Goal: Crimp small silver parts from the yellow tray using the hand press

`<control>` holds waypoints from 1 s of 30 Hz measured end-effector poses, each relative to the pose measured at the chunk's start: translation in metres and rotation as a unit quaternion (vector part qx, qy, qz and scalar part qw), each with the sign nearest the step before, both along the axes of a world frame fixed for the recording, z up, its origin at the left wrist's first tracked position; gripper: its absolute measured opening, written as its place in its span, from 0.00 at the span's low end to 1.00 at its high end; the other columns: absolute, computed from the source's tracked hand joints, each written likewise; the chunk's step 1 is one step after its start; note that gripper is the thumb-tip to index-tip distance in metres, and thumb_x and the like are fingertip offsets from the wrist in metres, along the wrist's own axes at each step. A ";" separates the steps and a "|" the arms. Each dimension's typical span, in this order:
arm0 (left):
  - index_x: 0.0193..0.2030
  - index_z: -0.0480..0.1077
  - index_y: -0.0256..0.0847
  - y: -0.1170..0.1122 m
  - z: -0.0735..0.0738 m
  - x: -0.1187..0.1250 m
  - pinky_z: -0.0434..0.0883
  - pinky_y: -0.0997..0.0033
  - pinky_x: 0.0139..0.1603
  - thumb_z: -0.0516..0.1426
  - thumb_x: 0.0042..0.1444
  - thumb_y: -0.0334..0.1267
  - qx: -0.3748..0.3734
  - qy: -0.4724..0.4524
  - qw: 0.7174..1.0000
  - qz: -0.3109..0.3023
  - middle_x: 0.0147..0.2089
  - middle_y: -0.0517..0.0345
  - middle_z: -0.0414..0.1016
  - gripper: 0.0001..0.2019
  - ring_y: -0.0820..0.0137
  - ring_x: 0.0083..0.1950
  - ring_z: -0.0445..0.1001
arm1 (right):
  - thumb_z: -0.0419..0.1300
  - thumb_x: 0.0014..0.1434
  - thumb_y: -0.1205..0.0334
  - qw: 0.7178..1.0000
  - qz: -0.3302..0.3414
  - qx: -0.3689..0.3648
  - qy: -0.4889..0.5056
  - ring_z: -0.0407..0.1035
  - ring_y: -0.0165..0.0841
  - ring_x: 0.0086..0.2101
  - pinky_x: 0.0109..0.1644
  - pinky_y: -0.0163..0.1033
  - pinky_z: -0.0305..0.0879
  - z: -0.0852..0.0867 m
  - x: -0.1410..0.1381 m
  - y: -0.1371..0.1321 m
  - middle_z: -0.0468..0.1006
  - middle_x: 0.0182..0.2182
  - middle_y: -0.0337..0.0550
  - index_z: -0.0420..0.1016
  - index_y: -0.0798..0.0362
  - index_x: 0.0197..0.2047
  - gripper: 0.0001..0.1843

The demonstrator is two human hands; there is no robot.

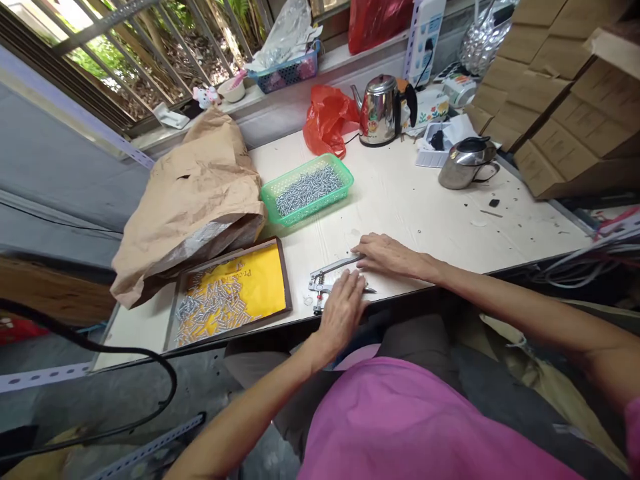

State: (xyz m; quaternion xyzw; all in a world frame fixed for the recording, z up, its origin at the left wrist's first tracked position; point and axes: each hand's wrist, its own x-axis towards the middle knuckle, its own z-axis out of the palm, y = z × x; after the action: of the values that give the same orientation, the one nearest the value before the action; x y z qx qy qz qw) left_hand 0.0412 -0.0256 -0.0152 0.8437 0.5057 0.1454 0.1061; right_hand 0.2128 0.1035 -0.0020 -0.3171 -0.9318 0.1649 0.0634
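Observation:
A small metal hand tool with long handles lies near the front edge of the white table. My left hand lies flat over its near side, fingers stretched out. My right hand rests flat on the table by the far handle, fingers out and touching it. To the left, a brown-framed tray with a yellow bottom holds several small metal pins. Behind the tool stands a green plastic basket full of the same pins.
A crumpled brown paper sack lies at the left. A red bag, two metal kettles and cardboard boxes stand at the back and right. A black cable hangs at the lower left.

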 end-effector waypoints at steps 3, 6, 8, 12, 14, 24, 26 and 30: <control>0.62 0.60 0.38 -0.012 -0.005 0.012 0.59 0.47 0.66 0.51 0.64 0.42 -0.016 -0.036 0.999 0.004 0.65 0.43 0.64 0.21 0.56 0.69 0.56 | 0.55 0.64 0.62 1.000 -0.019 0.020 -0.010 0.65 0.38 0.45 0.45 0.40 0.54 -0.007 -0.009 0.011 0.74 0.43 0.49 0.75 0.55 0.44 0.10; 0.60 0.62 0.39 -0.015 -0.005 0.017 0.57 0.47 0.68 0.52 0.64 0.43 -0.029 -0.062 0.997 0.025 0.62 0.44 0.67 0.20 0.57 0.67 0.60 | 0.56 0.63 0.59 0.998 -0.049 0.038 -0.010 0.64 0.37 0.43 0.44 0.41 0.51 -0.009 -0.017 0.027 0.76 0.41 0.45 0.74 0.53 0.41 0.08; 0.59 0.63 0.38 -0.016 -0.004 0.018 0.56 0.48 0.68 0.52 0.63 0.43 -0.035 -0.074 0.996 0.027 0.62 0.45 0.67 0.20 0.57 0.67 0.60 | 0.57 0.62 0.59 0.996 -0.070 0.046 -0.008 0.63 0.38 0.43 0.43 0.42 0.51 -0.006 -0.022 0.033 0.76 0.41 0.45 0.74 0.53 0.43 0.09; 0.60 0.62 0.38 -0.015 -0.007 0.017 0.56 0.46 0.68 0.53 0.63 0.43 -0.034 -0.096 0.994 0.030 0.63 0.44 0.66 0.21 0.55 0.68 0.59 | 0.56 0.63 0.61 0.998 0.009 0.069 -0.004 0.61 0.39 0.44 0.43 0.42 0.52 0.010 -0.044 0.013 0.74 0.44 0.48 0.75 0.51 0.48 0.11; 0.60 0.62 0.37 -0.017 -0.011 0.018 0.60 0.47 0.65 0.54 0.62 0.43 -0.033 -0.106 0.993 0.034 0.61 0.42 0.68 0.21 0.54 0.66 0.62 | 0.57 0.63 0.60 0.992 0.111 0.065 0.001 0.60 0.40 0.45 0.42 0.41 0.53 0.017 -0.063 -0.008 0.74 0.43 0.48 0.77 0.48 0.45 0.10; 0.49 0.70 0.41 -0.059 0.015 -0.035 0.71 0.64 0.51 0.51 0.63 0.37 0.053 -0.084 0.995 0.019 0.48 0.50 0.76 0.11 0.64 0.49 0.73 | 0.56 0.61 0.67 0.951 0.289 0.081 0.078 0.63 0.38 0.42 0.43 0.43 0.58 -0.008 -0.118 -0.048 0.74 0.35 0.48 0.73 0.55 0.32 0.07; 0.45 0.72 0.41 -0.053 0.026 -0.077 0.70 0.64 0.46 0.50 0.64 0.35 0.082 -0.033 0.985 0.148 0.42 0.51 0.76 0.10 0.65 0.44 0.72 | 0.53 0.63 0.65 0.955 0.258 0.050 0.138 0.65 0.36 0.38 0.43 0.42 0.60 0.000 -0.117 -0.045 0.75 0.34 0.46 0.72 0.54 0.35 0.08; 0.44 0.74 0.41 -0.024 0.041 -0.173 0.68 0.61 0.46 0.48 0.64 0.33 0.087 0.112 0.929 0.341 0.40 0.49 0.74 0.13 0.61 0.45 0.68 | 0.49 0.65 0.65 0.956 0.105 0.055 0.268 0.67 0.35 0.37 0.42 0.41 0.62 0.037 -0.114 -0.013 0.75 0.34 0.47 0.71 0.54 0.38 0.10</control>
State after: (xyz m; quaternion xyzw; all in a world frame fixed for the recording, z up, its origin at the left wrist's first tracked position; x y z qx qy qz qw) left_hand -0.1321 -0.0492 0.0254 0.6372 0.7568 0.1211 -0.0806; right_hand 0.0989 0.0909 0.0347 -0.1577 -0.9162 0.1983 0.3104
